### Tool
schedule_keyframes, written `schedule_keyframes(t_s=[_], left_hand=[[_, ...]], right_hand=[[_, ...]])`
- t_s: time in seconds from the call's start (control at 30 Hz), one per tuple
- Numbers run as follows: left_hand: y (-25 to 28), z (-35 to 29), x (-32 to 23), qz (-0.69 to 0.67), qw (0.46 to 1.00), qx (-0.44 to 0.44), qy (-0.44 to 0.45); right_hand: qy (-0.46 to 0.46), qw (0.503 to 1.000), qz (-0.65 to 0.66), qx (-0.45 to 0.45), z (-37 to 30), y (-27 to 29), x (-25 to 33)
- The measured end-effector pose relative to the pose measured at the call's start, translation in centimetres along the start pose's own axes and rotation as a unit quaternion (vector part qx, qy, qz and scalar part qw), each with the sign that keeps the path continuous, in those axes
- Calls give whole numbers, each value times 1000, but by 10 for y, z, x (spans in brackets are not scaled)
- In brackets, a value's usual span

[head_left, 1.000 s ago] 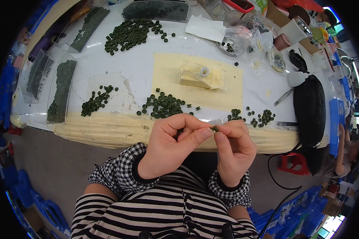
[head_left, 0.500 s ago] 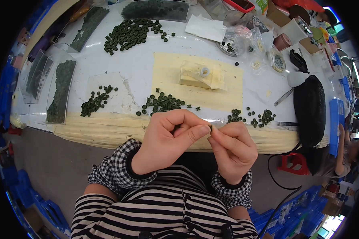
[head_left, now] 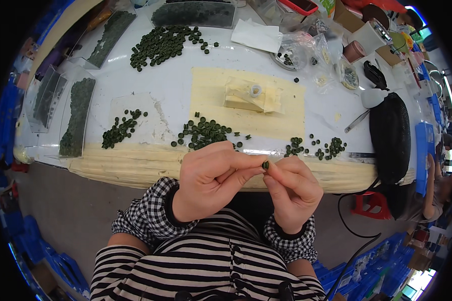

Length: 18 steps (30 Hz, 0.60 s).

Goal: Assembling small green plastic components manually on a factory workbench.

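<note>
A small dark green round piece with a ribbed edge (head_left: 265, 164) sits between the fingertips of my two hands, just over the table's front edge. My left hand (head_left: 206, 173) pinches it with thumb and forefinger from the left. From the other side, my right hand (head_left: 294, 190) grips it, its remaining fingers curled in. Behind my left hand lies a loose pile of similar green pieces (head_left: 206, 133). Smaller groups lie farther left (head_left: 119, 131) and beyond my right hand (head_left: 334, 149).
A cream taped block with a small white ring (head_left: 241, 95) stands on a yellow sheet (head_left: 294, 120). Clear trays of green pieces (head_left: 78, 115) line the left. At right are a black padded bag (head_left: 389, 138), tweezers (head_left: 356, 122) and plastic bags (head_left: 321, 55). A large green pile (head_left: 158, 46) lies far back.
The green piece shows more plainly between my fingertips now. My fingers have shifted slightly around it, while the piles on the table look the same.
</note>
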<state>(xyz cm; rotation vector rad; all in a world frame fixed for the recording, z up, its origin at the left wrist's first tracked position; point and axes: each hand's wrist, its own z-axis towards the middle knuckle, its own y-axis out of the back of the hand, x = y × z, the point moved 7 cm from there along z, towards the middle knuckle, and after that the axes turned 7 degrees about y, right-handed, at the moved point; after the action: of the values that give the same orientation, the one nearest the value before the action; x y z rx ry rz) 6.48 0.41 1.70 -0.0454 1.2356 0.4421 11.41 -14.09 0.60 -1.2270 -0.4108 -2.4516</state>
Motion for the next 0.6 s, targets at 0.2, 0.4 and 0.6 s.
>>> schedule_keyframes(t_s=[0.2,0.4,0.6], left_hand=[[0,1,1,2,999,37,-5],[-1,5,6,-44,993,90,60],[-1,5,2,18,998,60,4]], right_hand=[[-10,999,24,29,1,1,-2],[20,998,-40,52,4,0,8],[42,996,-65,35,4,-1,6]])
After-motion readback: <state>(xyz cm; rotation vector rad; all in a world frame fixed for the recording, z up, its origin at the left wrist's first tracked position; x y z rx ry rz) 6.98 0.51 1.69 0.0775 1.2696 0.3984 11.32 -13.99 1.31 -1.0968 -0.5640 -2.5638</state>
